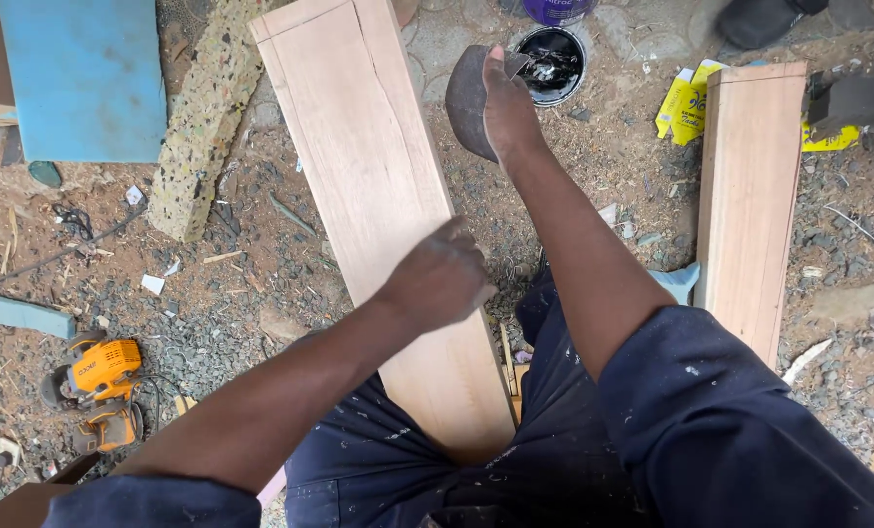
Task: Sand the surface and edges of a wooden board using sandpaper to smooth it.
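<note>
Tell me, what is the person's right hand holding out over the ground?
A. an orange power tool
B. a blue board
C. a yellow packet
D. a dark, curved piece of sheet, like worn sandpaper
D: the right hand grips a dark curved sheet beside the open tin, while the orange power tool lies untouched on the ground and the left hand rests on the long plank.

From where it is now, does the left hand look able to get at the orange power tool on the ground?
Probably yes. The left hand rests on the long plank, and only open gravel lies between it and the orange power tool, though it would take a sideways stretch.
</note>
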